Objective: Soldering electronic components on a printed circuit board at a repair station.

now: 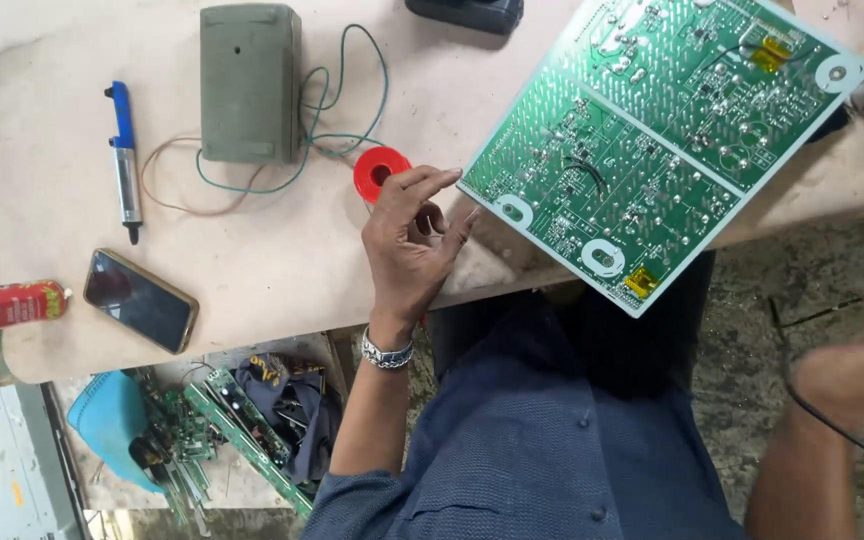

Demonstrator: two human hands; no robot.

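A large green circuit board [652,140] lies solder side up, slanted over the table's front edge. My left hand [407,250] hovers at the board's lower-left corner, index finger stretched out, thumb and other fingers curled together; whether it pinches a thin wire I cannot tell. A red spool [382,170] sits just behind that hand. My right hand [852,375] is blurred at the right edge, below table level, with a thin black cable [802,400] running across it. What it holds is hidden.
On the pale tabletop [282,270] are a grey-green box [250,82] with green and brown wires, a blue-handled pen-shaped tool [125,160], a dark phone [140,300], a red tube [7,307] and a black object [467,12]. Loose circuit boards [242,430] lie below.
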